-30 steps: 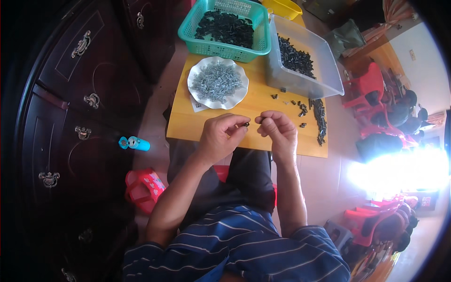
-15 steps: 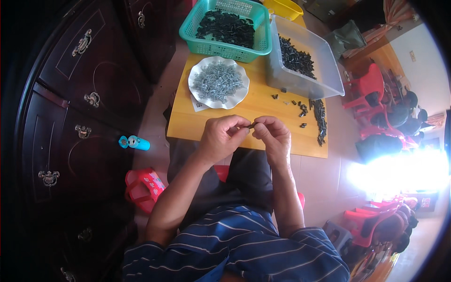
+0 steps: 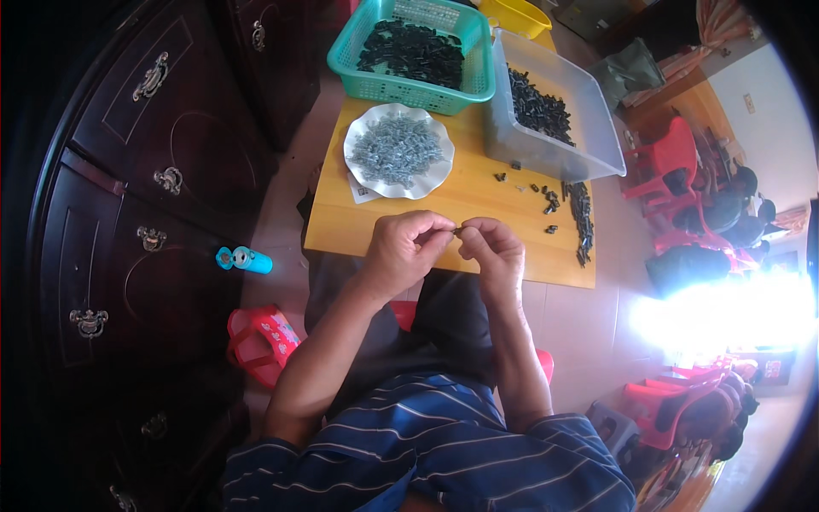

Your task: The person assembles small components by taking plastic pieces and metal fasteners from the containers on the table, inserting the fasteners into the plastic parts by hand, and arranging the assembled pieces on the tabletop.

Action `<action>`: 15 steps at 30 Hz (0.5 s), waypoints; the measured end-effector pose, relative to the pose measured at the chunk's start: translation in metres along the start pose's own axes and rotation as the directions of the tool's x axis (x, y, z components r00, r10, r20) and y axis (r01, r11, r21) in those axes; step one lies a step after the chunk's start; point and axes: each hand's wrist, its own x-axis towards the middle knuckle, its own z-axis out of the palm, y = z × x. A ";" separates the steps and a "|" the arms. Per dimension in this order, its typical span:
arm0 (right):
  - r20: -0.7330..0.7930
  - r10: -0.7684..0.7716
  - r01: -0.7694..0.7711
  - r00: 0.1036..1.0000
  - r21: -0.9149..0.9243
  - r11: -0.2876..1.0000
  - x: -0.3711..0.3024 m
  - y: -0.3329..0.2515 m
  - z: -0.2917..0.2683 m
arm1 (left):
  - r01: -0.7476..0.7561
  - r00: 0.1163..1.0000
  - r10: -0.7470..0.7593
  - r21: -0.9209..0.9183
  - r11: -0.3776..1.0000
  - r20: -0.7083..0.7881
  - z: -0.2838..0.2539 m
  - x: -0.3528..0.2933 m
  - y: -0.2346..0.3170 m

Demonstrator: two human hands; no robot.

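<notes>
Over the near edge of the wooden table (image 3: 333, 226), my left hand (image 3: 405, 247) and my right hand (image 3: 495, 253) meet fingertip to fingertip. Both are closed in a pinch on one small dark piece (image 3: 458, 230), mostly covered by the fingers; its kind cannot be made out. Beyond my left hand stands a white scalloped plate (image 3: 439, 177) heaped with small clear-grey pieces (image 3: 397, 149). Several loose black pieces (image 3: 550, 202) lie to the right of my right hand, beside a long dark row of similar pieces (image 3: 582, 222) along the table's right side.
A green basket (image 3: 401, 96) of black pieces and a translucent bin (image 3: 554, 158) with more black parts stand at the back. Behind them is a yellow basin (image 3: 529, 19). Dark drawers (image 3: 128, 196) line the left. On the floor are a blue bottle (image 3: 253, 259) and a red bag (image 3: 264, 341).
Both hands stay almost where they were, still pinching the small piece. The right fingers have shifted slightly, and less of the piece shows between the fingertips.
</notes>
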 end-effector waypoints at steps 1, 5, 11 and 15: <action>0.011 -0.001 0.001 1.000 0.053 0.999 0.001 0.002 -0.001 | 0.001 1.000 -0.001 -0.014 1.000 -0.001 0.000 0.001 -0.001; 0.039 0.021 -0.025 0.999 0.108 0.994 0.004 0.001 0.000 | 0.056 0.998 -0.054 -0.102 0.993 0.028 -0.003 0.003 -0.003; 0.048 0.036 -0.037 0.998 0.027 0.999 0.001 -0.007 0.007 | 0.021 0.998 -0.020 -0.013 1.000 0.053 -0.008 0.000 0.001; 0.053 0.012 -0.016 0.998 0.059 0.998 -0.004 0.002 0.005 | 0.067 0.994 -0.062 -0.049 0.997 0.084 -0.008 -0.003 -0.003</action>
